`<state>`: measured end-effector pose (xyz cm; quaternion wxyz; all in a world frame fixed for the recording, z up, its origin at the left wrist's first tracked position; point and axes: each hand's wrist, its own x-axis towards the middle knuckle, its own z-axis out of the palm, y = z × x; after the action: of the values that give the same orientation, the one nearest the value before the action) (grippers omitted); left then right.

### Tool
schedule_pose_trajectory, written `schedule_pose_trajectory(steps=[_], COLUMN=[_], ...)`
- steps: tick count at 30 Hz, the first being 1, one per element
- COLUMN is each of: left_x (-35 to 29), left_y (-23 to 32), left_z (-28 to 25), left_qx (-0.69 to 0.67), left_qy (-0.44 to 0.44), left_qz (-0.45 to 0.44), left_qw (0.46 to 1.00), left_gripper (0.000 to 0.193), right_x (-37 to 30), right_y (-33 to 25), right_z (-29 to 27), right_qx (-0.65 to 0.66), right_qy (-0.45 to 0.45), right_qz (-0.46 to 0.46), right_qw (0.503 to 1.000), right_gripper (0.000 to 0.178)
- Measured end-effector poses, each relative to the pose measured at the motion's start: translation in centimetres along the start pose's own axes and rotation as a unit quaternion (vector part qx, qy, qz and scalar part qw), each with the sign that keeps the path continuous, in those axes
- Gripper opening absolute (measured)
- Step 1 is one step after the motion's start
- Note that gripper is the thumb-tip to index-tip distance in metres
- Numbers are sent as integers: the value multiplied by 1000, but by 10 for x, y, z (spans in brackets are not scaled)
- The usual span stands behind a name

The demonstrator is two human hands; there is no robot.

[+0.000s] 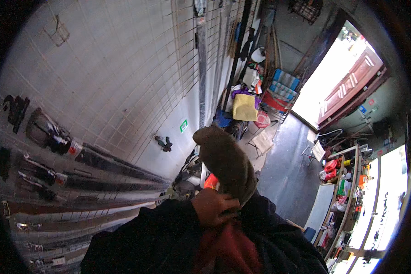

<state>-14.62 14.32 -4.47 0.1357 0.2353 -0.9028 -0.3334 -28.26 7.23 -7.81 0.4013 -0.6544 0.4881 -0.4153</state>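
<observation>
Holding brown cloth item (228, 165) near its lower end w/ my L hand (213, 208), fingers curled on it; item extends up beyond grip. R hand hidden, can't tell its hold. Orange obj. (211, 181) just beyond grip; dk. floor (287, 173) to R.

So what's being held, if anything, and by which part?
The left grip seems to hold an olive-brown glove-like thing by its lower end; whether the right grip is inside can't be told.
</observation>
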Motion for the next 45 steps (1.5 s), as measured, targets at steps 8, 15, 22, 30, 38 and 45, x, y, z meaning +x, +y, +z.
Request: schedule_pose_trajectory(steps=[8,15,22,30,38,45], left_x=[-43,-61,-58,-56,-52,-41], left_y=[-26,-14,-20,-68,-37,-28], left_z=[8,-2,0,44,15,-27], left_qx=[-133,-187,-258,-744,-814,-498], left_qy=[257,313,310,281,249,217], left_qz=[-125,-343,-329,-232,-206,-297], left_qw=[949,866,854,560,483,785], left_gripper=[34,19,24,37,71,54], right_x=[21,9,-13,-44,-48,-52], right_y=[-4,-4,-14,6,15,27], right_z=[1,-17,-31,-28,-31,-29], right_qx=[-41,-22,-61,-67,348,492], right_qy=[31,69,84,3,28,-9], right_qz=[-35,-11,5,60,203,222], right_qw=[998,997,995,996,915,842], right_gripper=[33,33,32,33,29,35])
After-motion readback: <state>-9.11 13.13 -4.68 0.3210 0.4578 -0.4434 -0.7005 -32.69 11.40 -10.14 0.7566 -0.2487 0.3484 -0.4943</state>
